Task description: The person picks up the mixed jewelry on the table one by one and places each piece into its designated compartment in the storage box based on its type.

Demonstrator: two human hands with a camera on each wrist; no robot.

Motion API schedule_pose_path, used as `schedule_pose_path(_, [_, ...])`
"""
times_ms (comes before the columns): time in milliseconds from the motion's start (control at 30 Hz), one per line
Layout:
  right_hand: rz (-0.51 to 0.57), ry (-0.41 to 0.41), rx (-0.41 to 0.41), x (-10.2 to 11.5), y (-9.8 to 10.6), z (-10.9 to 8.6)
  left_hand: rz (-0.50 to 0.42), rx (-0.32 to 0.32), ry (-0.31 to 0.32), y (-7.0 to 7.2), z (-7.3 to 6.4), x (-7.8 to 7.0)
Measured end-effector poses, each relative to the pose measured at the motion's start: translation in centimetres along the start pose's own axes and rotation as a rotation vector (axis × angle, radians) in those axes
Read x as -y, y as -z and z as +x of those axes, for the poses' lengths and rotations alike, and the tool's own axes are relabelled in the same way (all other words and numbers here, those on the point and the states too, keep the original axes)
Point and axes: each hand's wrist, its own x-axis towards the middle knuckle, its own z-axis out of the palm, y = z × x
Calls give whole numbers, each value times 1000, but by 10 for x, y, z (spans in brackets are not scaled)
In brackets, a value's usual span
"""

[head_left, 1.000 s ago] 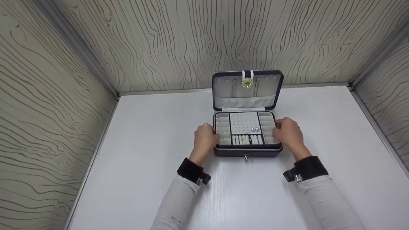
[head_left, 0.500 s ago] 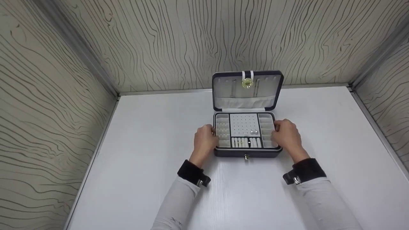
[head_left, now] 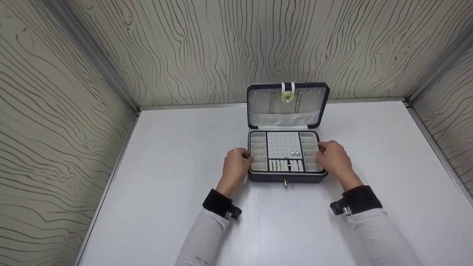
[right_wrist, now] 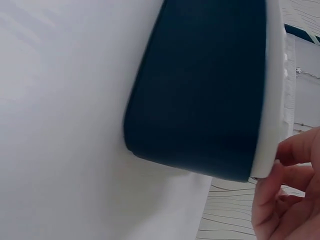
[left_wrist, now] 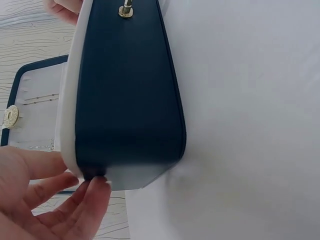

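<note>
A dark blue jewelry box stands on the table with its lid raised. Level inside its rim sits a tray with side compartments, a perforated earring panel and ring rolls. My left hand holds the box's left edge. In the left wrist view its thumb touches the white rim, while its fingers lie against the blue side. On the opposite edge, my right hand holds the rim at the side. Its fingers bend near the box corner in the right wrist view; their exact contact is partly hidden.
Thin necklaces hang inside the lid, under a gold round clasp. A small gold lock post sticks out of the box's front. White tabletop surrounds the box, and a wood-grain patterned wall rises behind it.
The tray has sunk from a raised, forward-tilted position to lie level in the box. Both hands came down slightly with it and stay at the sides; the left fingers have loosened a little.
</note>
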Motion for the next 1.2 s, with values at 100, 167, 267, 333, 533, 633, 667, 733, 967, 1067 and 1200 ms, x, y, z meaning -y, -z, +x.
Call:
schedule_pose_path(100, [16,1,26,1,5,0,-68,21,-7,0,-1,6])
schedule_pose_path(167, [18,8,36,2,7,0,-125,36,8,0,-1,10])
schedule_pose_path(267, [9,31,17,4,10,0,-190,53,40,0,-1,13])
schedule_pose_path(333, [10,51,-13,6,13,1,-212,58,58,0,-1,14])
schedule_pose_path(533, [96,139,-146,20,24,10,-221,57,80,-1,0,14])
schedule_pose_path(633, [148,195,-206,29,33,18,-216,57,87,-1,0,13])
schedule_pose_path(667, [157,211,-221,32,37,20,-215,59,89,-1,0,13])
schedule_pose_path(733, [154,233,-238,39,44,26,-214,62,93,0,-1,12])
schedule_pose_path(967, [100,249,-175,55,69,43,-219,90,106,1,-1,10])
schedule_pose_path(1067, [90,255,-110,56,77,49,-212,94,97,2,-1,10])
schedule_pose_path(1200, [84,260,-50,55,83,53,-211,97,91,2,0,11])
